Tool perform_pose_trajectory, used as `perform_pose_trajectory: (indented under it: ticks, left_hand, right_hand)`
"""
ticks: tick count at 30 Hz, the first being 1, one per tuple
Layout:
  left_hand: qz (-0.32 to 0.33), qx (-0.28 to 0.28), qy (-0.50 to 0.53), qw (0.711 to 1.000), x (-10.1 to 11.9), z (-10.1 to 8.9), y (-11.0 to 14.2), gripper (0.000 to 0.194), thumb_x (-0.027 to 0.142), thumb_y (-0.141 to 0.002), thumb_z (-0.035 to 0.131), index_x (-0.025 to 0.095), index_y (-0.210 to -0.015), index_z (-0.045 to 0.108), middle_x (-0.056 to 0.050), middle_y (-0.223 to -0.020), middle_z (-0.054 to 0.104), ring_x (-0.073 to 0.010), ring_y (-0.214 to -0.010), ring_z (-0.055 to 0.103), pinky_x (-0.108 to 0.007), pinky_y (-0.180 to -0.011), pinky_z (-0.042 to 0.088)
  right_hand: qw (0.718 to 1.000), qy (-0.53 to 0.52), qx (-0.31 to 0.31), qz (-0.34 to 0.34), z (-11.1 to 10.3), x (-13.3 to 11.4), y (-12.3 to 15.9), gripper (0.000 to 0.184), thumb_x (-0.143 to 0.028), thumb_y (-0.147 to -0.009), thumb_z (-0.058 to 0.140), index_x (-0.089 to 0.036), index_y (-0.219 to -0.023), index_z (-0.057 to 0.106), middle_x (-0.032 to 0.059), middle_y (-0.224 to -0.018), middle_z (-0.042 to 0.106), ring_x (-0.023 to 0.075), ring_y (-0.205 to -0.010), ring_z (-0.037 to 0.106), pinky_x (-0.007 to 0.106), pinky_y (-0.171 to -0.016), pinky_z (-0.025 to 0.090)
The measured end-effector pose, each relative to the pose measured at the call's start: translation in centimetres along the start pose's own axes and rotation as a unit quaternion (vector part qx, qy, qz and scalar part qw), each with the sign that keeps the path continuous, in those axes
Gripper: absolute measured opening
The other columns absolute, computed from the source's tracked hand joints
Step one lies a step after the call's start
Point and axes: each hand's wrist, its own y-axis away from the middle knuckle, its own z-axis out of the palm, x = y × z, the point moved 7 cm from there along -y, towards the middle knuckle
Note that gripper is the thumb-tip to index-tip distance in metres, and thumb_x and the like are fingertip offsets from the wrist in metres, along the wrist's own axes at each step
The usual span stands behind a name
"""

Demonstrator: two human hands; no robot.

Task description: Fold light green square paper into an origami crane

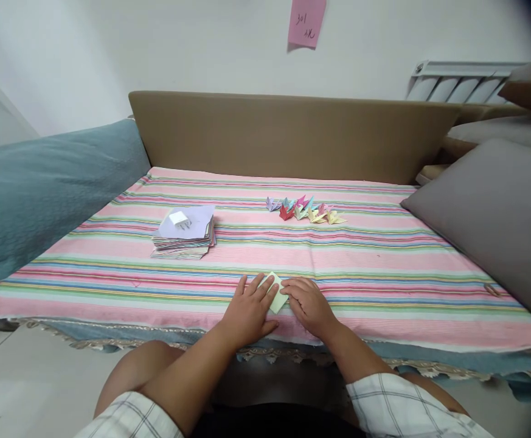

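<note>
A small folded piece of pale green paper (pixel 278 298) lies on the striped cloth near the sofa's front edge, one corner pointing away from me. My left hand (pixel 250 307) is flat with its fingers spread, and its fingertips rest over the paper's left side. At the paper's right corner, my right hand (pixel 308 304) has its fingers curled in, with index finger and thumb on the edge. Farther back stand several folded paper cranes, among them a red crane (pixel 286 212) and a pale yellow crane (pixel 335 218).
Left of my hands sits a stack of square paper sheets (pixel 183 240) with a white plug adapter (pixel 179 219) on top. Grey cushions (pixel 497 213) pile up at the right. A brown backrest (pixel 288 134) closes off the back, and a blue armrest (pixel 55 188) the left.
</note>
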Motion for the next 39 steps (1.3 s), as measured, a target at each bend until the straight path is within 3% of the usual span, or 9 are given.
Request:
perform_pose_trajectory:
  ticks: [6,11,14,17,19,29,39]
  left_hand:
    - [0.031,-0.008,-0.033,0.999,0.5,0.2,1.5,0.074,0.053,-0.079,0.056,0.029,-0.142,0.025,-0.006,-0.149,0.028,-0.0311,-0.136,0.022,-0.055,-0.109,0.012]
    - [0.028,0.011,-0.012,0.999,0.5,-0.5,2.6,0.065,0.049,-0.079,0.06,0.036,-0.137,0.035,-0.006,-0.149,0.027,-0.0336,-0.136,0.024,-0.057,-0.107,0.016]
    - [0.025,0.041,0.042,0.998,0.0,-1.1,2.5,0.055,0.048,-0.08,0.058,0.033,-0.131,0.045,-0.007,-0.142,0.041,-0.0324,-0.131,0.033,-0.056,-0.106,0.021]
    - [-0.01,0.106,0.114,0.988,-1.5,-1.9,1.8,0.038,0.036,-0.087,0.052,0.025,-0.123,0.053,-0.007,-0.12,0.062,-0.0247,-0.115,0.052,-0.046,-0.1,0.034]
    - [-0.032,0.146,0.146,0.978,-2.5,-2.3,1.4,0.034,0.03,-0.086,0.052,0.022,-0.119,0.056,-0.007,-0.112,0.066,-0.0217,-0.103,0.058,-0.04,-0.092,0.042]
    - [-0.109,0.125,0.173,0.971,-4.4,-1.4,0.2,0.072,0.046,-0.062,0.076,0.025,-0.126,0.051,-0.007,-0.113,0.064,-0.0253,-0.101,0.058,-0.04,-0.087,0.043]
    - [-0.093,0.136,0.176,0.97,-4.3,-1.8,-0.1,0.056,0.051,-0.067,0.071,0.024,-0.115,0.06,-0.006,-0.107,0.068,-0.0241,-0.096,0.059,-0.038,-0.084,0.043]
  right_hand:
    - [1.0,-0.011,0.009,0.001,0.1,0.2,0.1,0.029,-0.011,-0.08,0.043,-0.021,-0.097,0.064,0.0058,-0.107,0.064,0.0212,-0.102,0.053,0.04,-0.09,0.04]
    - [1.0,-0.01,0.014,0.004,0.1,0.2,0.1,0.028,-0.011,-0.079,0.044,-0.022,-0.095,0.064,0.0053,-0.106,0.064,0.0213,-0.101,0.054,0.04,-0.089,0.041]
    - [1.0,-0.011,0.012,0.005,0.1,0.3,0.1,0.028,-0.011,-0.079,0.044,-0.022,-0.095,0.064,0.0053,-0.106,0.064,0.0212,-0.101,0.054,0.04,-0.089,0.041]
    - [1.0,-0.018,0.012,0.008,0.1,0.4,0.1,0.027,-0.011,-0.079,0.044,-0.022,-0.094,0.063,0.0049,-0.107,0.064,0.0209,-0.101,0.054,0.04,-0.089,0.041]
    - [1.0,-0.022,0.013,0.011,0.1,0.5,0.1,0.026,-0.011,-0.08,0.044,-0.022,-0.095,0.063,0.0049,-0.107,0.064,0.0211,-0.101,0.054,0.04,-0.088,0.041]
    - [0.999,-0.035,0.019,0.018,0.0,0.7,0.3,0.035,-0.015,-0.08,0.045,-0.019,-0.113,0.055,0.0078,-0.111,0.062,0.0231,-0.105,0.052,0.041,-0.09,0.041]
    - [0.999,-0.026,0.016,0.02,0.0,0.7,0.2,0.036,-0.017,-0.078,0.047,-0.02,-0.113,0.055,0.0072,-0.111,0.062,0.0235,-0.106,0.052,0.04,-0.09,0.041]
